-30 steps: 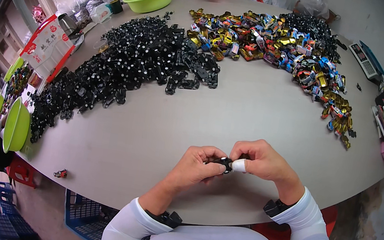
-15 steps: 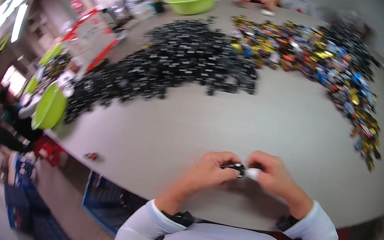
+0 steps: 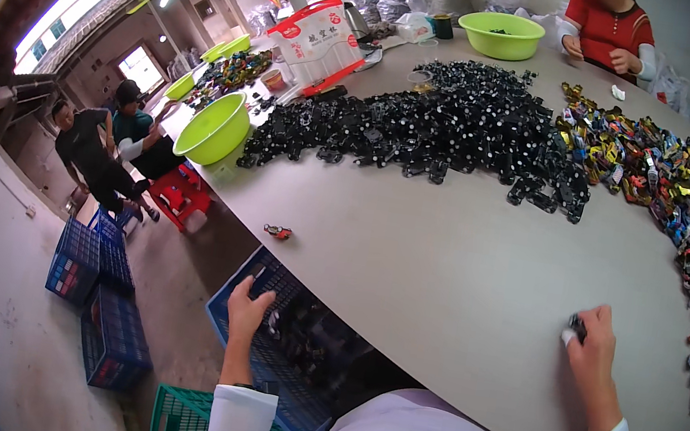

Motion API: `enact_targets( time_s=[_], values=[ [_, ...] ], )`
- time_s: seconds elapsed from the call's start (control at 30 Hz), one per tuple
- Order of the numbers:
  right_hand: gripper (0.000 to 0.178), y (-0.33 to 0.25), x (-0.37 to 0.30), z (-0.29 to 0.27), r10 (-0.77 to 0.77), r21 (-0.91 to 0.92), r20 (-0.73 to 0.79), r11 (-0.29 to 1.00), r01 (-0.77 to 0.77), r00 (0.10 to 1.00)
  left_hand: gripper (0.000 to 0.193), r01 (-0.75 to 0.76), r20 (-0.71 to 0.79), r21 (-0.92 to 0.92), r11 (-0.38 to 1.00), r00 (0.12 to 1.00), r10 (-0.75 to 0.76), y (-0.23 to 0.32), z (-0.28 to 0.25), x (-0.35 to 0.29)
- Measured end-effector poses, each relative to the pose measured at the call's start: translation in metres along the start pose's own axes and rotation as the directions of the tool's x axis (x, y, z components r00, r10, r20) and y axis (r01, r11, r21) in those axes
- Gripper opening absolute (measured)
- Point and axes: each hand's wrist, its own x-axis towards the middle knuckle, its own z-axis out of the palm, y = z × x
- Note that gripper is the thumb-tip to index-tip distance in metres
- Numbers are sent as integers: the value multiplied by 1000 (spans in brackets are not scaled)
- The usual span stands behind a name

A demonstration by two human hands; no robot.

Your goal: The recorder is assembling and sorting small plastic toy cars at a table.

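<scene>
My right hand (image 3: 593, 355) rests at the right of the grey table (image 3: 446, 257), its fingers closed on a small black plastic part (image 3: 577, 325) that looks like a toy car base. A white cover sits on one fingertip of that hand. Off the table's near edge, my left hand (image 3: 247, 315) hangs over a blue crate (image 3: 294, 404) with its thumb and fingers apart. Dark pieces lie inside the crate. A small red toy car (image 3: 277, 231) lies on the table near the edge, beyond my left hand.
A long heap of black parts (image 3: 430, 121) runs across the table, beside a heap of shiny coloured toy car bodies (image 3: 663, 174). Green basins (image 3: 215, 129) stand at the left and back. A person in red (image 3: 609, 32) sits opposite. Stacked blue crates (image 3: 112, 341) and a green crate (image 3: 176, 422) stand low left.
My hands have moved apart: the left went off the table over the blue crate, the right went to the right with a black part. The view has swung left.
</scene>
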Motion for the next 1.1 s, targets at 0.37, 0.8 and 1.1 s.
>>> enact_targets(
  time_s=[0.37,0.8,1.1],
  values=[
    [16,15,11,-12,148,149,-240,982,-115,959,14,-466,40,534,706,848,529,23,25,113],
    [37,36,31,8,148,-223,162,969,-110,976,29,-110,-8,57,992,994,110,-19,-3,-29],
    [23,39,108,41,-137,192,-79,970,150,987,23,-93,101,-121,988,989,106,61,29,-92]
  ],
)
